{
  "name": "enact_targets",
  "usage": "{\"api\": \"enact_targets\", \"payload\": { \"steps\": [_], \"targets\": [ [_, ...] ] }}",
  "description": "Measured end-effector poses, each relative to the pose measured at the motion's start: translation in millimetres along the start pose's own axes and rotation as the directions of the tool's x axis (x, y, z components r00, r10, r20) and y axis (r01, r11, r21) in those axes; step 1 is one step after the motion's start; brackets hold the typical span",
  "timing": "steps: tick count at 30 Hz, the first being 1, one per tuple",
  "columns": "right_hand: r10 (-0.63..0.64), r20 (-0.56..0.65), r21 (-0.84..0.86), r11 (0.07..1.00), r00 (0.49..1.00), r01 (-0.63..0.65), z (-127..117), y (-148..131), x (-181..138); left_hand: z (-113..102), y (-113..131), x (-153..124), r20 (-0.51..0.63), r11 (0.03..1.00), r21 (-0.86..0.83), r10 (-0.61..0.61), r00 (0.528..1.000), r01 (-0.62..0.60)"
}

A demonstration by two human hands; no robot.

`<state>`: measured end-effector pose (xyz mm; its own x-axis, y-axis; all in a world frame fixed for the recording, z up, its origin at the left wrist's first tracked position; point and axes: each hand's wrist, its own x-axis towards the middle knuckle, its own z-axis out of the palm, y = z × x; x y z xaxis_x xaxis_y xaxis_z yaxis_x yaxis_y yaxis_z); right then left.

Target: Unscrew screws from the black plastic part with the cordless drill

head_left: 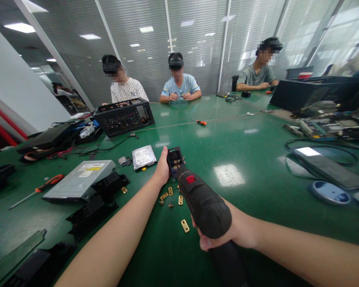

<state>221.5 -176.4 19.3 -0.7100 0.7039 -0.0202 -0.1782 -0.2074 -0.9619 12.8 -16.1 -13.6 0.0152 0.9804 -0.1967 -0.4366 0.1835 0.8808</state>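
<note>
My left hand [164, 167] grips a small black box-shaped part [175, 154] by its left side, thumb up along the edge. Brass-coloured pieces show inside that part. In my right hand [215, 231] is a black power drill [203, 203] with a red switch on top, its nose pointing forward at the near end of the black part. Whether the drill's tip touches a screw is hidden behind its body. On the green table just below lie several brass plates [184, 226] with holes and a few small screws [170, 205].
A hard drive [144, 156], an optical drive [80, 179] and an orange-handled screwdriver [49, 182] lie to the left. Another screwdriver [201, 122] lies farther back. A black metal case [124, 115] stands at back left; circuit boards [326, 123] and a power bank [332, 167] are right. Three people sit opposite.
</note>
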Motion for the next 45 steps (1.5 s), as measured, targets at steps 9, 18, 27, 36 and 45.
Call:
{"api": "enact_targets", "payload": {
  "steps": [9, 18, 27, 36, 45],
  "targets": [
    [0.020, 0.004, 0.004, 1.000, 1.000, -0.020, -1.5, 1.0, 0.9, -2.8, -0.4, 2.7, 0.001, 1.000, 0.014, -0.017, 1.000, 0.017],
    [0.070, -0.017, 0.014, 0.997, 0.997, -0.069, -1.6, 3.3, 4.8, -3.8, 0.2, 2.3, 0.020, 1.000, 0.028, -0.014, 1.000, 0.013],
    [0.037, -0.012, 0.023, 0.999, 0.999, -0.037, 1.0, 2.8, 5.9, -5.3, -1.1, 3.1, 0.033, 1.000, 0.012, -0.008, 0.999, 0.007],
    [0.010, -0.002, 0.054, 0.998, 1.000, -0.010, -1.5, 6.9, 5.3, -2.0, 1.2, 1.1, 0.014, 1.000, 0.027, -0.014, 1.000, 0.013],
    [0.031, -0.002, 0.021, 0.999, 1.000, -0.031, -2.5, 10.1, 4.6, -2.4, -0.1, 1.3, 0.016, 1.000, 0.015, -0.019, 1.000, 0.019]
  ]
}}
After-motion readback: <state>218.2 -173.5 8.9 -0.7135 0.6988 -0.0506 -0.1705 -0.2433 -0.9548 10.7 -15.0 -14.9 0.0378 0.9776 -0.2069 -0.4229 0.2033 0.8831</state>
